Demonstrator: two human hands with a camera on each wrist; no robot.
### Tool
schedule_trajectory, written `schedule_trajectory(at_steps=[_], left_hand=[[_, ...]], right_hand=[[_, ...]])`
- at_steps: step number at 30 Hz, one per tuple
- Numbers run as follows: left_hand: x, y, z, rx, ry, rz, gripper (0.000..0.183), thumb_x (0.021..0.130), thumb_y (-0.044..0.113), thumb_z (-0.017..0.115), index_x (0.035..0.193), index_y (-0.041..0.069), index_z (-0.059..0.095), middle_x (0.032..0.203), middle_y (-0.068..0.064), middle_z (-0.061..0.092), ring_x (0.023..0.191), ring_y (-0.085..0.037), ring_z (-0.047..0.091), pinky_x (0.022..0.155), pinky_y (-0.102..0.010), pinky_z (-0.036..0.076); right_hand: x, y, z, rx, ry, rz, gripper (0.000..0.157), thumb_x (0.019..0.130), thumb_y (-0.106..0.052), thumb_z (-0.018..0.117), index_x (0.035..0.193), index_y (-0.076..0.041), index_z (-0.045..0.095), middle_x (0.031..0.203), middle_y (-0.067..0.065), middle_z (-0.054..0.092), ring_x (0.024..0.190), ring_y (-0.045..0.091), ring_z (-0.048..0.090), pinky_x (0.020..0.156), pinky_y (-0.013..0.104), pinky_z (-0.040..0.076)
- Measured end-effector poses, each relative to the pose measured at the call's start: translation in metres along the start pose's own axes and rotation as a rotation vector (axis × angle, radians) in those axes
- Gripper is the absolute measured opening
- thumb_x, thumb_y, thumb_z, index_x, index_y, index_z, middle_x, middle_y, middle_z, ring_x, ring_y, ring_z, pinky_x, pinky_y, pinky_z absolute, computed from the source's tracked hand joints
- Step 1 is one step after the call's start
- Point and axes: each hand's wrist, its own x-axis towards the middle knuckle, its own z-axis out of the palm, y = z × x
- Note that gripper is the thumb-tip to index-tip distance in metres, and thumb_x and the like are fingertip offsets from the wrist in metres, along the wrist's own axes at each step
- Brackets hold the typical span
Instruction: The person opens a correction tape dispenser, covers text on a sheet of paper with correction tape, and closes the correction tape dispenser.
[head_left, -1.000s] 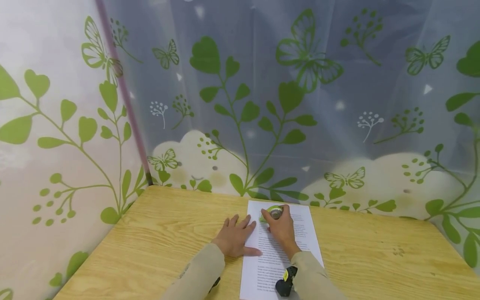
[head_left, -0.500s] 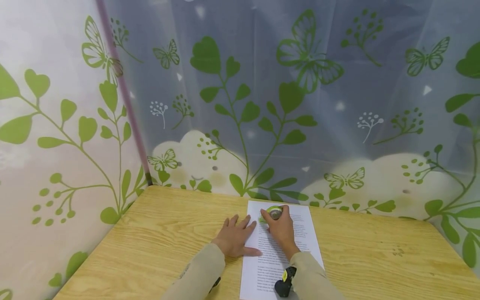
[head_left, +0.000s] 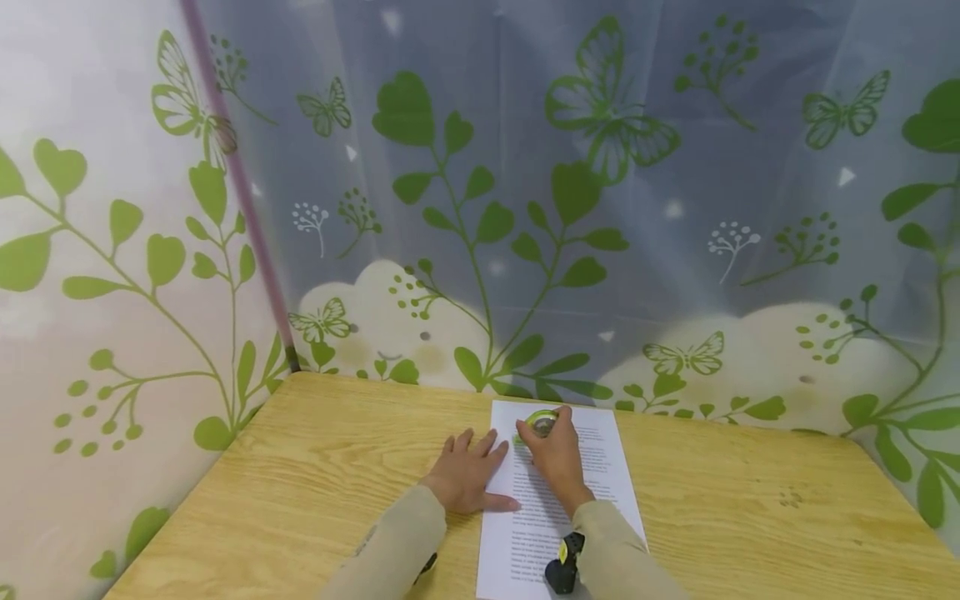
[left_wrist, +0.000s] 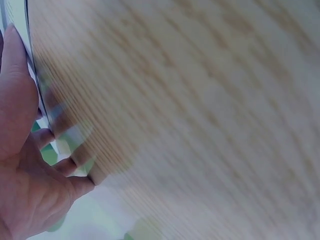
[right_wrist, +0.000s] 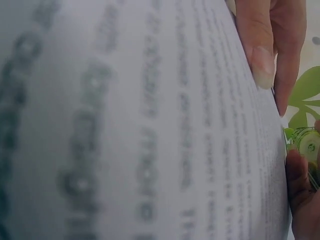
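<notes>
A printed sheet of paper (head_left: 555, 533) lies on the wooden table. On its upper part my right hand (head_left: 558, 454) pinches a small, round-bodied correction tape (head_left: 542, 423) with a green rim, between thumb and fingers. The right wrist view catches the reel of the correction tape (right_wrist: 306, 142) at its right edge. Its tip against the print is too small to make out. My left hand (head_left: 467, 477) rests with spread fingers across the paper's left edge, the thumb on the sheet. In the left wrist view the left hand (left_wrist: 30, 165) has its fingertips on the table.
The wooden table (head_left: 360, 450) reaches back to a curtain (head_left: 450, 208) printed with green leaves and butterflies. A second pale patterned curtain (head_left: 135, 333) stands at the left. A black wrist device (head_left: 564, 565) sits at my right cuff, above the paper.
The head view has shifted slightly, moving the scene a little to the left. The correction tape has moved very slightly left with my right hand. My left hand stays in place on the paper.
</notes>
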Motion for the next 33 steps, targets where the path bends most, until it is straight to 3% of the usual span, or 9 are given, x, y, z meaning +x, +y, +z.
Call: schedule_trajectory(at_steps=[2, 8, 15, 25, 33], left_hand=[[0.000, 0.000, -0.001, 0.004, -0.002, 0.001, 0.090, 0.083, 0.075, 0.044, 0.151, 0.017, 0.031, 0.154, -0.010, 0.028, 0.136, -0.042, 0.027, 0.105, -0.056, 0.028], [-0.002, 0.001, -0.003, 0.011, -0.001, 0.002, 0.091, 0.083, 0.075, 0.043, 0.151, 0.016, 0.031, 0.154, -0.010, 0.027, 0.136, -0.041, 0.028, 0.105, -0.056, 0.028], [-0.002, 0.002, -0.002, 0.014, 0.008, -0.002, 0.092, 0.082, 0.076, 0.043, 0.151, 0.016, 0.031, 0.154, -0.010, 0.028, 0.136, -0.041, 0.028, 0.105, -0.056, 0.028], [-0.001, 0.002, -0.001, -0.006, -0.006, -0.003, 0.092, 0.082, 0.076, 0.043, 0.151, 0.017, 0.030, 0.155, -0.010, 0.026, 0.136, -0.041, 0.026, 0.106, -0.056, 0.026], [0.001, 0.000, 0.002, 0.019, -0.001, -0.006, 0.093, 0.082, 0.078, 0.040, 0.151, 0.017, 0.030, 0.154, -0.009, 0.027, 0.136, -0.041, 0.027, 0.105, -0.055, 0.027]], right_hand=[[0.000, 0.000, -0.001, -0.005, -0.003, 0.004, 0.058, 0.086, -0.029, 0.073, 0.119, 0.003, 0.038, 0.097, 0.019, 0.059, 0.079, 0.024, 0.061, 0.069, 0.035, 0.051], [-0.001, -0.004, -0.005, 0.017, -0.003, 0.008, 0.054, 0.085, -0.026, 0.073, 0.114, 0.002, 0.038, 0.092, 0.020, 0.060, 0.053, 0.020, 0.061, 0.056, 0.031, 0.052], [-0.002, -0.002, -0.005, -0.077, 0.027, -0.023, 0.057, 0.084, -0.030, 0.074, 0.115, 0.004, 0.040, 0.096, 0.020, 0.060, 0.086, 0.030, 0.061, 0.077, 0.044, 0.048], [-0.004, -0.001, -0.013, -0.051, 0.068, -0.084, 0.052, 0.084, -0.030, 0.073, 0.107, 0.004, 0.040, 0.090, 0.021, 0.060, 0.083, 0.032, 0.061, 0.074, 0.044, 0.049], [-0.001, 0.001, -0.017, -0.064, 0.009, -0.020, 0.058, 0.084, -0.028, 0.074, 0.116, 0.006, 0.039, 0.098, 0.024, 0.060, 0.091, 0.034, 0.061, 0.081, 0.046, 0.048]])
